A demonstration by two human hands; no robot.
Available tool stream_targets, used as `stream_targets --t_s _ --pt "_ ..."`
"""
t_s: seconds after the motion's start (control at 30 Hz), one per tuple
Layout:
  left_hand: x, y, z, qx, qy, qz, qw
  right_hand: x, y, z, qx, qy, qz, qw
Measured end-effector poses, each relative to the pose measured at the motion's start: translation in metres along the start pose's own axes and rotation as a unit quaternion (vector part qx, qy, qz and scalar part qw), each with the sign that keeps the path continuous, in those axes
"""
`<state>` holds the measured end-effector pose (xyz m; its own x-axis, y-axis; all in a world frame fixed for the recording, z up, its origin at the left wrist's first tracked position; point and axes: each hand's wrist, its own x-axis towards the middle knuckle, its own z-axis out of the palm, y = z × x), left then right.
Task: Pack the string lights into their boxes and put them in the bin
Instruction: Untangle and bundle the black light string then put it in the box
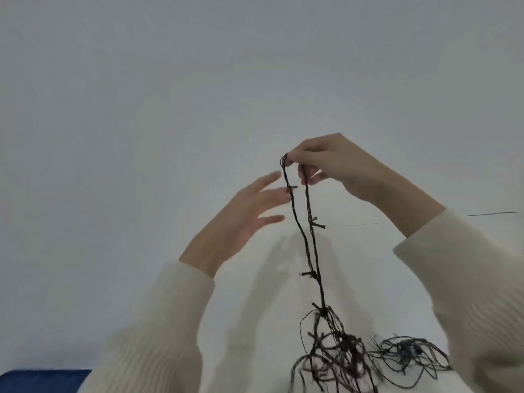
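Observation:
A dark string of lights point(310, 245) hangs as a doubled strand from my right hand point(329, 163), which pinches its top loop between thumb and fingers, raised in front of a pale wall. Small bulbs stick out along the strand. Its lower end runs into a tangled heap of wire point(354, 355) on the white surface at the bottom right. My left hand point(241, 219) is open with fingers spread, just left of the strand, its fingertips close to a bulb; whether they touch is unclear. No box or bin is in view.
A white surface point(255, 321) lies below my arms, both in cream knitted sleeves. A blue object point(42, 381) shows at the bottom left corner. A plain pale wall point(198, 80) fills the upper view.

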<state>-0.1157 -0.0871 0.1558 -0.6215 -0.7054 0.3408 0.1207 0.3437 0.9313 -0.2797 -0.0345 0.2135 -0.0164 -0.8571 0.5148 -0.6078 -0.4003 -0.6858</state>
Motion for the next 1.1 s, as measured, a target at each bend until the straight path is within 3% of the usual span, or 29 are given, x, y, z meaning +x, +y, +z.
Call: stream_targets --t_s 0.03,0.1,0.17,0.23,0.3,0.33,0.37,0.43,0.47,0.53,0.57,0.6,0.63,0.67,0.7,0.73,0.8,0.87,0.93,1.0,1.1 --pt "0.005 0.009 0.005 -0.028 -0.007 0.013 0.999 0.003 -0.004 -0.001 0.040 0.004 -0.001 0.999" --pt "0.010 0.019 0.016 0.016 -0.044 -0.002 0.999 0.010 -0.011 -0.010 0.111 0.027 0.006 0.993" --pt "0.010 0.009 0.019 0.096 -0.084 -0.042 0.991 0.021 -0.013 -0.028 0.173 0.123 -0.001 0.977" --pt "0.008 -0.016 0.012 0.165 -0.112 -0.086 0.976 0.030 -0.015 -0.049 0.242 0.264 -0.022 0.933" --pt "0.007 -0.039 0.002 0.220 -0.104 -0.109 0.964 0.034 -0.011 -0.065 0.217 0.336 -0.039 0.916" --pt "0.008 -0.043 -0.003 0.224 -0.072 -0.110 0.966 0.034 -0.007 -0.070 0.141 0.300 -0.034 0.943" --pt "0.011 -0.043 -0.007 0.194 -0.024 -0.107 0.975 0.030 -0.004 -0.072 0.032 0.201 -0.010 0.979" --pt "0.019 -0.029 -0.014 0.057 0.065 -0.075 0.993 0.021 -0.003 -0.071 -0.127 -0.001 0.037 0.991" --pt "0.023 -0.018 -0.016 0.015 0.081 -0.049 0.995 0.021 -0.002 -0.071 -0.134 -0.008 0.031 0.990" --pt "0.030 0.006 -0.015 0.060 0.089 -0.008 0.994 0.024 0.003 -0.071 -0.034 0.147 -0.002 0.989" --pt "0.034 0.018 -0.015 0.100 0.104 0.014 0.989 0.025 0.007 -0.068 -0.031 0.187 -0.007 0.982" --pt "0.038 0.030 -0.014 0.124 0.124 0.037 0.984 0.023 0.010 -0.063 -0.060 0.138 0.010 0.989" --pt "0.042 0.042 -0.013 0.124 0.141 0.050 0.981 0.020 0.014 -0.057 -0.133 0.005 0.056 0.989" --pt "0.045 0.053 -0.013 0.113 0.149 0.054 0.981 0.015 0.017 -0.051 -0.221 -0.145 0.107 0.958" --pt "0.048 0.062 -0.012 0.114 0.146 0.053 0.981 0.010 0.017 -0.046 -0.268 -0.231 0.128 0.926" --pt "0.049 0.068 -0.009 0.130 0.133 0.046 0.982 0.008 0.017 -0.042 -0.250 -0.247 0.126 0.928" --pt "0.052 0.074 -0.001 0.173 0.097 0.032 0.980 0.012 0.013 -0.034 -0.064 -0.188 0.073 0.977" --pt "0.055 0.076 0.008 0.198 0.093 0.044 0.975 0.016 0.006 -0.020 0.089 -0.191 0.046 0.977" --pt "0.059 0.072 0.004 0.205 0.136 0.073 0.967 0.020 0.005 -0.012 0.138 -0.171 0.070 0.973" --pt "0.056 0.062 -0.012 0.213 0.166 0.091 0.958 0.025 0.002 -0.022 0.155 -0.100 0.098 0.978" --pt "0.045 0.032 -0.030 0.272 0.088 0.052 0.957 0.031 0.001 -0.051 0.224 -0.042 0.109 0.968"
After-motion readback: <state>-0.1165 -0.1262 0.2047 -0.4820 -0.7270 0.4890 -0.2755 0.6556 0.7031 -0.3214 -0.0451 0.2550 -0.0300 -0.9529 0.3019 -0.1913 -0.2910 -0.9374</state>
